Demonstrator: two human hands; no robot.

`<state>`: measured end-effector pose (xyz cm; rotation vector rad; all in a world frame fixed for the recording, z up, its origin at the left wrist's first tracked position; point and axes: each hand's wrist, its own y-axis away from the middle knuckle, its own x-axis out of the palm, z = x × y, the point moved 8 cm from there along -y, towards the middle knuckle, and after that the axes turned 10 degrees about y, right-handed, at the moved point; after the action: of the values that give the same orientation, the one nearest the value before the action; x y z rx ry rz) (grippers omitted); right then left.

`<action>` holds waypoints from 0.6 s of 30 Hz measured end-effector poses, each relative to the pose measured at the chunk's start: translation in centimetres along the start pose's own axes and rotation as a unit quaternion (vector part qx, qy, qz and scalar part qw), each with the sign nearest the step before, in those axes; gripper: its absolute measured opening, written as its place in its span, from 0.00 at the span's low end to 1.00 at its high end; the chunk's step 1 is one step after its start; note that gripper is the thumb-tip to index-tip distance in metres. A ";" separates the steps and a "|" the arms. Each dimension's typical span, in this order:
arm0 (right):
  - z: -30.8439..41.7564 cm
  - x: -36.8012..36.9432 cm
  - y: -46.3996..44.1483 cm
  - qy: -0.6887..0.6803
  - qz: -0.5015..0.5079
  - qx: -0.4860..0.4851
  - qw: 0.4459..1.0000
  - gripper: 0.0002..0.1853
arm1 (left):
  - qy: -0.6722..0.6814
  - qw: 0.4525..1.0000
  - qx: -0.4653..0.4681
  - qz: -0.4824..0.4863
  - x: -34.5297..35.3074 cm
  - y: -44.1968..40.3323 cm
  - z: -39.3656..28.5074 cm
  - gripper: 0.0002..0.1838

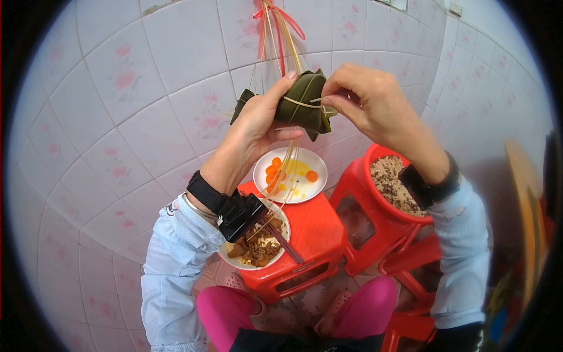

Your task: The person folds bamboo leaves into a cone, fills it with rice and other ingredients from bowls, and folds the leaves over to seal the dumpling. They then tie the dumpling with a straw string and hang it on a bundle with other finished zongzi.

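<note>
A zongzi wrapped in dark green leaves [300,97] is up in front of the tiled wall. My left hand [258,120] grips it from the left, thumb along the top edge. A pale string [300,104] runs around its middle. At the right side of the wrap, my right hand [372,97] pinches the string between thumb and fingers. Above, a bundle of straw-like strings [284,26] hangs with a red ribbon [291,24] tied round it. Loose strands trail below the zongzi. The inside of the wrap is hidden.
A red stool [316,229] bears a plate [316,193] of orange egg yolks [273,173] and a bowl [226,258] of brown meat with chopsticks [284,242]. To the right, a red basin [370,154] holds a rice mixture [394,185]. A wooden board [524,199] leans at far right.
</note>
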<state>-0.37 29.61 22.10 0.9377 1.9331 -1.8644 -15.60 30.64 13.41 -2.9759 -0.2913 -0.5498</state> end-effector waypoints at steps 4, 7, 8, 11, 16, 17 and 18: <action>0.0 0.1 -0.1 0.011 0.007 -0.003 1.000 0.05 | -0.006 1.000 0.003 -0.003 0.1 0.1 -0.1 0.24; -0.3 0.6 -0.2 0.007 0.013 0.007 1.000 0.07 | -0.014 1.000 0.003 -0.011 0.1 0.2 -0.1 0.24; -0.3 0.5 -0.3 0.015 0.003 0.003 1.000 0.07 | -0.016 1.000 0.000 -0.009 0.1 0.2 0.0 0.24; 0.1 0.5 -0.3 0.036 -0.017 -0.009 0.999 0.07 | -0.035 0.999 0.004 -0.019 0.2 0.4 -0.1 0.25; 1.2 0.9 -0.2 0.105 -0.007 -0.035 0.994 0.06 | -0.029 0.999 0.013 -0.016 0.0 -0.1 0.2 0.25; 1.8 1.0 -0.1 0.130 -0.011 -0.059 0.990 0.05 | -0.033 0.999 0.015 -0.016 -0.1 -0.2 0.3 0.25; 2.3 1.1 0.0 0.155 -0.014 -0.083 0.984 0.05 | -0.032 0.999 0.014 -0.016 -0.1 -0.1 0.3 0.25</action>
<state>-1.73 27.63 21.12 1.2089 2.2499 -1.6161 -15.59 30.80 13.07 -2.9705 -0.3489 -0.4498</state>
